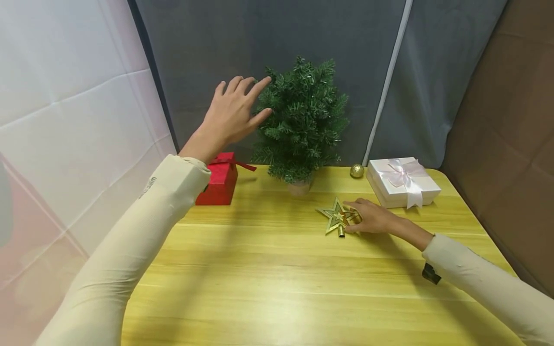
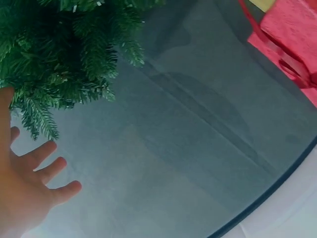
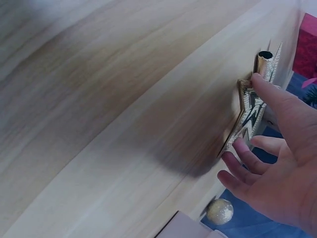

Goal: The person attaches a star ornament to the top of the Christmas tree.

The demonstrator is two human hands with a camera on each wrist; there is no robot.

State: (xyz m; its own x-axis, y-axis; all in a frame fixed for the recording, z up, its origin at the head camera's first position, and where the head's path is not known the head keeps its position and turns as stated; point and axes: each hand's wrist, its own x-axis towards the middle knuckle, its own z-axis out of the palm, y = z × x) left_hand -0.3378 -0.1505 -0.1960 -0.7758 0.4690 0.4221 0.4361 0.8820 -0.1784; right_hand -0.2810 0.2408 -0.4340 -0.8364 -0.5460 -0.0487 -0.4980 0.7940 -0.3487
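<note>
A small green artificial Christmas tree (image 1: 305, 115) stands at the back of the table in a pale round base (image 1: 299, 188). My left hand (image 1: 231, 113) is raised at the tree's left side, its fingers spread and holding nothing; in the left wrist view the hand (image 2: 25, 191) is beside the lower branches (image 2: 94, 54). Flat near the tabletop, in front of the tree, is a gold star tree topper (image 1: 335, 217) with a short tube. My right hand (image 1: 373, 217) holds the star's right side between thumb and fingers; the right wrist view shows the thumb by the tube (image 3: 264, 60).
A red gift box (image 1: 221, 185) with a ribbon sits at the left behind my left forearm. On the right are a gold ball ornament (image 1: 357, 171) and a white gift box (image 1: 402, 180) with a pale bow. Grey curtain (image 1: 207, 43) hangs behind the wooden table (image 1: 268, 269).
</note>
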